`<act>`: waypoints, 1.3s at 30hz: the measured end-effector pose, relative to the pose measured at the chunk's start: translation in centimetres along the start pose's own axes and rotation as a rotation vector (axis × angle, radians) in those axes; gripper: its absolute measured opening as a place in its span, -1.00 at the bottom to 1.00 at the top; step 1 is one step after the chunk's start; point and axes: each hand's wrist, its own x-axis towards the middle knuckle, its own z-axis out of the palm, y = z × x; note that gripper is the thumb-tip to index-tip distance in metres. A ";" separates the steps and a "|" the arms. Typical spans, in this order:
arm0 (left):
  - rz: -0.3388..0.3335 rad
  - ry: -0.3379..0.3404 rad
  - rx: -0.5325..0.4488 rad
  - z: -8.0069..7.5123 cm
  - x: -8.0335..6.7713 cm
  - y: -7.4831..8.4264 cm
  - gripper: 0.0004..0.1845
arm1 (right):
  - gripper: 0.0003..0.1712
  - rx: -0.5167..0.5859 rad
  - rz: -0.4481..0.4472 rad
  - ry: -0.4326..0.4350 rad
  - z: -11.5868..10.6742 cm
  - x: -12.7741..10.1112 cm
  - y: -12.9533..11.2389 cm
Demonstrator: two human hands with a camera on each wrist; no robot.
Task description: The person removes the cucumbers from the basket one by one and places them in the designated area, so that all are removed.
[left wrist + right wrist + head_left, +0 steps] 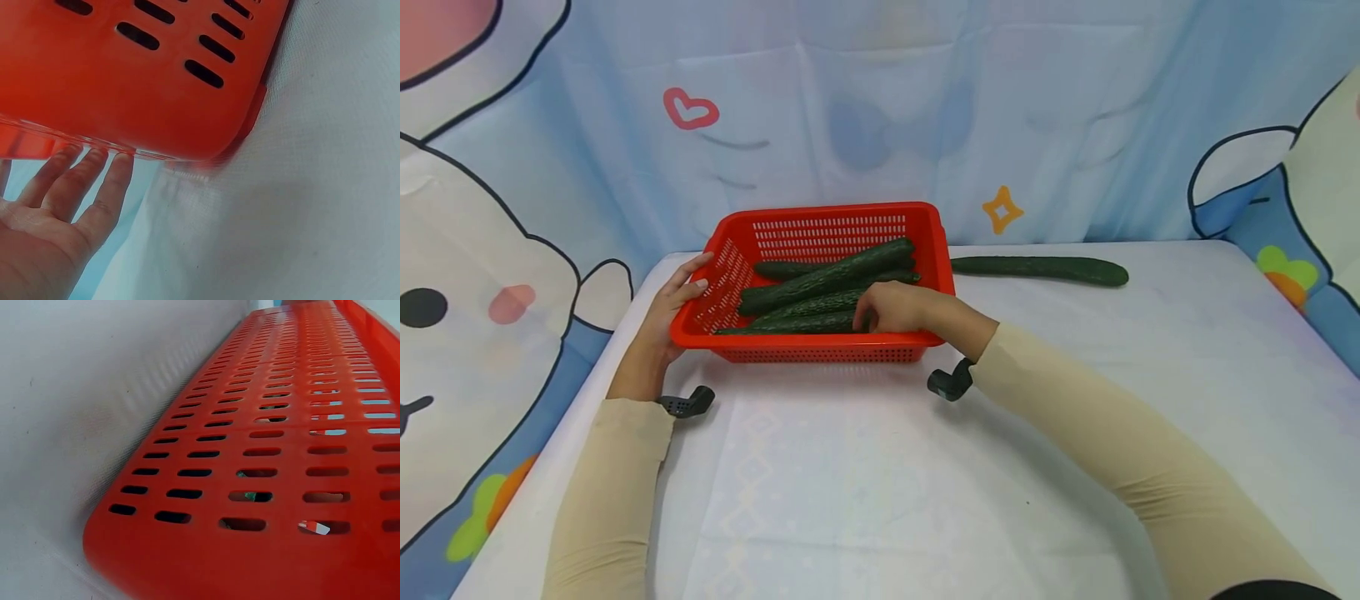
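A red slotted basket [820, 352] stands at the back of the white table and holds several dark green cucumbers [823, 279]. My right hand [887, 310] reaches over the front wall, and its curled fingers grip the right end of the frontmost cucumber [790, 325]. My left hand [673, 304] lies flat against the basket's left rim. In the left wrist view its straight fingers [94, 181] touch under the rim of the basket [125, 81]. The right wrist view shows only the basket's outer wall [281, 425]; that hand is hidden there.
One long cucumber [1037, 268] lies on the table just right of the basket, by the back edge. A cartoon-print cloth backdrop [880, 108] rises behind and at both sides. The white table cloth [880, 483] spreads out in front of the basket.
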 end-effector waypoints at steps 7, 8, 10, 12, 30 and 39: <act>0.003 0.000 0.006 -0.1 0.0 0.0 -0.46 | -0.70 -0.003 0.035 -0.034 0.2 0.3 -0.1; 0.001 0.000 0.007 0.0 0.0 0.0 -0.46 | -0.70 -0.003 0.037 -0.036 0.2 0.3 -0.2; -0.007 0.006 0.012 0.0 0.0 -0.1 -0.47 | -0.70 -0.004 0.042 -0.042 0.2 0.3 -0.2; -0.010 0.008 0.011 0.0 0.0 -0.1 -0.47 | -0.70 -0.004 0.047 -0.050 0.3 0.3 -0.3; 0.000 0.004 0.002 0.1 -0.1 0.0 -0.45 | -0.61 0.001 0.016 -0.088 0.2 0.4 -0.1; -0.011 0.029 0.001 0.2 0.0 0.0 -0.47 | -0.53 0.013 0.005 -0.091 0.0 0.4 0.0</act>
